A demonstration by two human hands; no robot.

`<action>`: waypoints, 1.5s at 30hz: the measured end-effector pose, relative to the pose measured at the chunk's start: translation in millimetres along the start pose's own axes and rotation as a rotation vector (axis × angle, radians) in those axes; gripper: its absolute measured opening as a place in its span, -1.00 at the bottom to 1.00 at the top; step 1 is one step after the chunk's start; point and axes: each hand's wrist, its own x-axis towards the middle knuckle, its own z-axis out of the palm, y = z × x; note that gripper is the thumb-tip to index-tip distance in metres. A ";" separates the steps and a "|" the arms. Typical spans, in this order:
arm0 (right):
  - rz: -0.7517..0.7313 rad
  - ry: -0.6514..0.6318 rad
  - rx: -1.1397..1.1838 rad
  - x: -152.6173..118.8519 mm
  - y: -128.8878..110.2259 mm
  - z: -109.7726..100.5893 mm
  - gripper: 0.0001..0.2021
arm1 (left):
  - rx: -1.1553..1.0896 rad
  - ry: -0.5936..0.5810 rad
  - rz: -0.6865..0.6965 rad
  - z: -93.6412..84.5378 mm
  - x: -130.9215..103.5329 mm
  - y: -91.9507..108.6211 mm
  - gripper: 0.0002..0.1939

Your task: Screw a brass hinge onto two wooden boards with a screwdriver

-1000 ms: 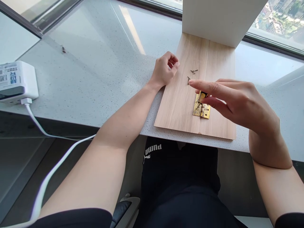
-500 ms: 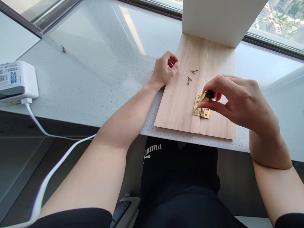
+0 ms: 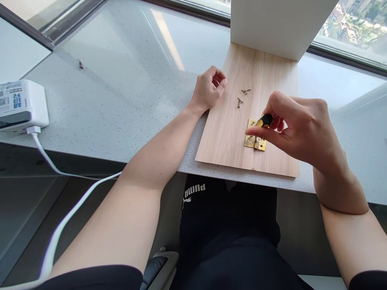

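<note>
My right hand pinches the black and yellow handle of a screwdriver, held at a slant above a brass-coloured hinge. Its tip is hidden, partly by my thumb, which stretches across the hinge. The hinge lies flat over the seam between two pale wooden boards, with screw holes showing in its right leaf. My left hand rests at the boards' left edge, fingers loosely curled with nothing visible in them. Several small screws lie loose on the left board, between that hand and the hinge.
A white box-like block stands on the boards' far end, by the window. The speckled countertop carries a white power adapter at far left, its white cable running down past my left arm. A small dark bit lies farther back.
My right thumb has stretched to the left over the hinge, and the hand has shifted slightly with the screwdriver still in it. My left hand stays in place.
</note>
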 end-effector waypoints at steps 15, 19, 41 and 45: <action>0.052 0.139 -0.218 -4.0 4.3 17.9 -0.54 | 0.008 0.064 0.014 -0.2 -6.6 19.8 -0.40; 0.025 -0.020 -0.134 -2.8 5.1 6.8 -0.71 | 0.006 0.074 0.019 -0.2 -6.4 19.9 -0.45; -0.024 -0.245 0.166 0.9 14.4 -7.7 -0.79 | 0.065 0.017 -0.131 -2.3 -6.6 36.6 -0.51; 0.022 -0.206 0.155 -2.1 5.5 -1.9 -0.76 | 0.100 -0.001 -0.127 -0.5 -4.8 33.4 -0.49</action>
